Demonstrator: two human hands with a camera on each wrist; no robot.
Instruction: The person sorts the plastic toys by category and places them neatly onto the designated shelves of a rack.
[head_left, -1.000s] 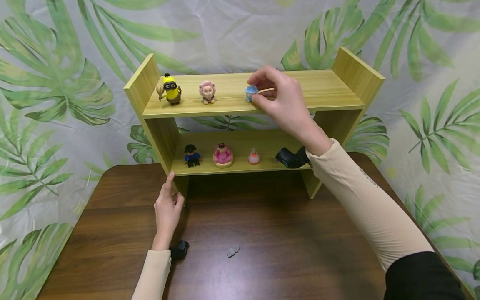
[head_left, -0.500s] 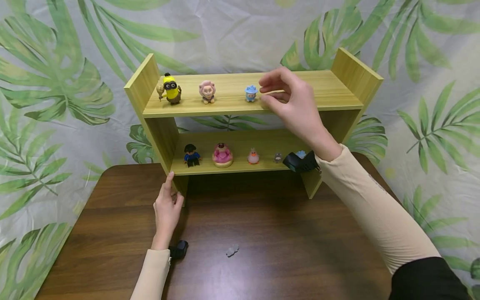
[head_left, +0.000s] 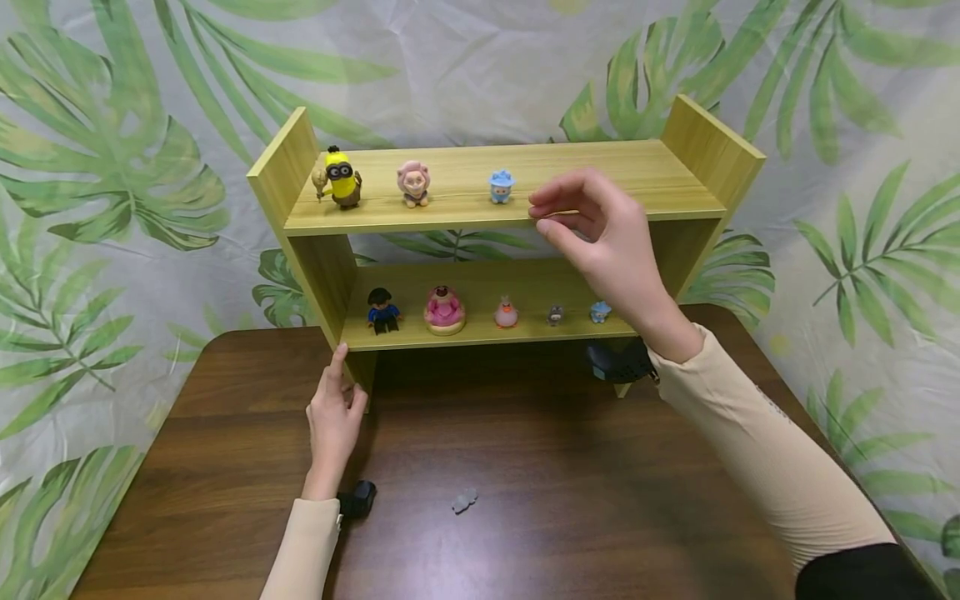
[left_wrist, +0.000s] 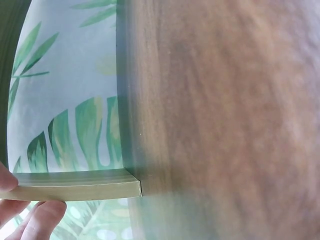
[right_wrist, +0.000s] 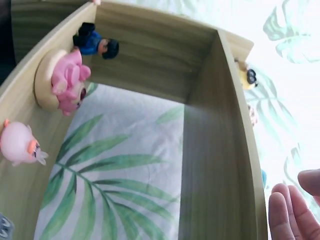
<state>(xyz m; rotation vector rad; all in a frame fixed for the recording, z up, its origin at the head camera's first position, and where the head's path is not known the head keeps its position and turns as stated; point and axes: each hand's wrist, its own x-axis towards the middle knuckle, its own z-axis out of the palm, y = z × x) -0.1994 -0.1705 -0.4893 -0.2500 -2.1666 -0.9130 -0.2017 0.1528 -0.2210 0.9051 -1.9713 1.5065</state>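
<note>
A two-tier wooden shelf (head_left: 465,224) stands on the table. At its lower left, my left hand (head_left: 335,417) grips the side panel, its index finger reaching to the lower board's corner; in the left wrist view the panel (left_wrist: 75,190) lies between the fingers. Holding nothing, my right hand (head_left: 611,242) hovers before the top board with fingers loosely bent. Just left of its fingertips stands a small blue-hatted figurine (head_left: 501,187). Farther left on that board are a pink-maned figurine (head_left: 414,183) and a yellow minion figure (head_left: 342,179).
The lower board bears a black-haired toy figure (head_left: 385,313), a pink bear figurine (head_left: 445,310), a pink duck (head_left: 506,313), a tiny grey figurine (head_left: 555,315) and a small blue figurine (head_left: 599,312). A small grey piece (head_left: 465,500) lies on the dark table (head_left: 570,517).
My right hand has let go of the blue-hatted figurine and moved right and down, uncovering the two small figurines below. The left hand stays put.
</note>
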